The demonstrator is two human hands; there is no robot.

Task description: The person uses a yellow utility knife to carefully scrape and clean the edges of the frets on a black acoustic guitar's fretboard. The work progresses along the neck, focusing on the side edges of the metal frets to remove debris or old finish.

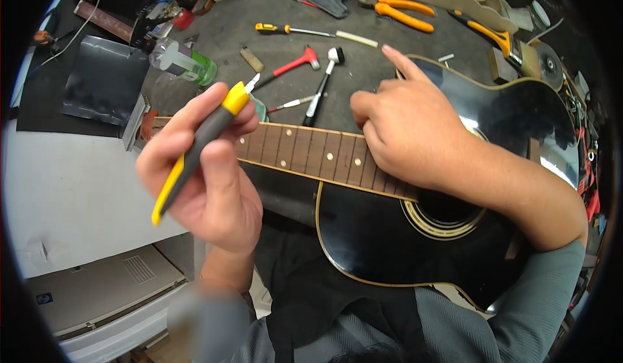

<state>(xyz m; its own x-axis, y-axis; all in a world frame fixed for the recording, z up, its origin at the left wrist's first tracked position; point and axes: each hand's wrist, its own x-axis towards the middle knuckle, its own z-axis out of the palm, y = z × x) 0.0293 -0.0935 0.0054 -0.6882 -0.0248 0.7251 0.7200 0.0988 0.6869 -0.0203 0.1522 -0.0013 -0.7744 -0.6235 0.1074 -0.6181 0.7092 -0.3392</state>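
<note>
My left hand (214, 181) grips a yellow-and-grey craft knife (198, 152), its blade pointing up to the right above the guitar's neck. A black acoustic guitar (373, 239) lies across the front, with its dotted wooden fretboard (302, 152) running left. Over the fretboard's body end is my right hand (409, 129), index finger extended and the other fingers curled; whether they hold anything is hidden. Its fingertip is near a thin pale stick (357, 38) on the bench.
Behind the guitar the dark bench (227, 71) carries a red hammer (293, 63), a black-and-white tool (321, 90), screwdrivers, orange-handled pliers (402, 15) and a green-bottomed bottle (188, 64). A black sheet (100, 77) and white surface (78, 194) are at left.
</note>
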